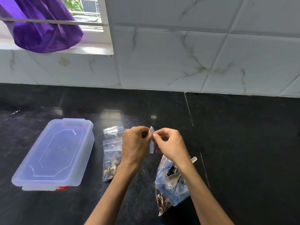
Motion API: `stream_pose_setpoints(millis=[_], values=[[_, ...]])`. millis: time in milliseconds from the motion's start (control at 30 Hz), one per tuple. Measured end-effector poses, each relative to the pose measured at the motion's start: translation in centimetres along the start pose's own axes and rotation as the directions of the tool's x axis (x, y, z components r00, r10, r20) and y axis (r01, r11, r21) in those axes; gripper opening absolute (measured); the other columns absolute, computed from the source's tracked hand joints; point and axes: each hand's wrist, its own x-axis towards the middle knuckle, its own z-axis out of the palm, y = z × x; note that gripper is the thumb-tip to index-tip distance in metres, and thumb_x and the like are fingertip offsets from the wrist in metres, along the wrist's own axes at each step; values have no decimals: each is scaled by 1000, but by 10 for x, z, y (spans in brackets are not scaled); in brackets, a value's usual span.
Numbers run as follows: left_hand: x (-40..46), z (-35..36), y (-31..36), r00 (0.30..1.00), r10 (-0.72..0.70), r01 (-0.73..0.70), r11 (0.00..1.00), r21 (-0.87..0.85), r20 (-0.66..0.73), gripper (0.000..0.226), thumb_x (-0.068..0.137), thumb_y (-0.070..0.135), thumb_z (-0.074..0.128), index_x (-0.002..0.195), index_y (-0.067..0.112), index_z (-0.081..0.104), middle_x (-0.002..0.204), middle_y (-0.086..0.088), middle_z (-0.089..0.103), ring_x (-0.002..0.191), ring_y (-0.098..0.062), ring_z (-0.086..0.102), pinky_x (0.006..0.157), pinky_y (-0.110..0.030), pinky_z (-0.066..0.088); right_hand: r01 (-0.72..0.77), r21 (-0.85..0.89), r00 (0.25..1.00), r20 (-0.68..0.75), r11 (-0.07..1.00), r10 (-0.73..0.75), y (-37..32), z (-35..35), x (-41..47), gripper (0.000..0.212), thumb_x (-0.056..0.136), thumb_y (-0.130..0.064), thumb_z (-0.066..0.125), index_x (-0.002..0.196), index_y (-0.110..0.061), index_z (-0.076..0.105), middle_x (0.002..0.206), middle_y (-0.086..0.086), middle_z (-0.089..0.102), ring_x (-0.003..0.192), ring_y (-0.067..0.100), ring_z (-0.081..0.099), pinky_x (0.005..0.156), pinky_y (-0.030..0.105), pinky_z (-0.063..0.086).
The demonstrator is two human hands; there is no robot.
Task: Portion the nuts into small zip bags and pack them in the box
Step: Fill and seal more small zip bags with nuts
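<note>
Head view shows both the left hand (135, 142) and right hand (170, 143) pinching the mouth of an empty small zip bag (152, 144) above the counter, beside the big nut bag (170, 185); I'd peel the lips fully apart before scooping.

Glossy black stone counter (243, 143), white marble-veined wall tiles (178, 54), daylit window (87, 12), purple cloth (43, 28) on sill

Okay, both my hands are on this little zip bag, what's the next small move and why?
Probably pull the small zip bag open at its top: the left hand and right hand pinch it there, it looks empty, and the big nut bag sits open below.
</note>
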Motion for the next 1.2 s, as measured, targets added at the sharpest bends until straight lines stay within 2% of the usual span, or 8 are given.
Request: stream_pose_setpoints(millis=[167,300,433,567,767,933,1067,1200], values=[[2,-5,4,997,-76,76,983,-169,6,4,78,9,75,80,12,77,72,4,72,63,-5,68,63,-19,57,-132,241,970,233,962,75,4,-2,4,7,89,-16,66,95,-16,68,89,8,73,81,19,70,82,43,58],[-1,-6,4,977,-205,212,932,-292,55,10,72,13,81,77,15,73,68,8,70,62,-1,68,58,-14,53,-82,268,976,215,960,23,3,-4,1,19,90,0,59,90,-16,70,87,11,74,83,22,72,78,37,59],[-5,-2,6,947,-287,307,942,-138,146,16,80,32,73,79,16,75,70,6,71,64,-3,67,55,-11,49,-82,249,987,154,965,44,5,-5,0,19,93,-2,56,93,-14,72,88,6,74,81,15,72,75,31,60],[-9,0,12,958,-270,272,962,-11,94,19,87,25,64,76,14,74,68,4,68,62,-2,63,53,-8,43,-134,214,981,164,968,100,6,-6,1,17,92,-4,58,104,-5,70,87,6,74,80,14,72,73,29,60],[-7,-4,14,970,-232,243,952,184,-78,13,70,14,70,59,7,69,54,-3,62,50,-11,53,48,-19,35,36,-146,983,-171,989,-61,5,-1,-4,15,81,-10,64,83,-24,58,69,-4,69,66,11,67,64,33,57],[-8,-3,15,982,-180,187,957,220,-55,17,70,14,72,55,8,67,51,-3,60,46,-5,50,44,-12,30,152,-291,968,-149,944,-202,0,0,-13,44,78,9,51,50,-23,42,57,-5,55,59,10,59,52,23,48],[-5,-7,12,977,-212,212,960,184,-18,13,67,17,72,57,8,69,52,-3,62,50,-13,55,43,-15,31,172,-339,969,-111,925,-220,-4,-4,-13,20,85,1,61,79,-17,70,91,-3,69,79,10,64,65,18,50],[-4,-12,2,995,-92,84,981,177,41,13,67,26,71,64,14,71,58,2,65,56,-9,59,49,-19,41,200,-359,965,-92,912,-247,-7,-8,-12,22,84,-5,64,101,-18,70,107,-6,63,83,8,62,73,20,53]])
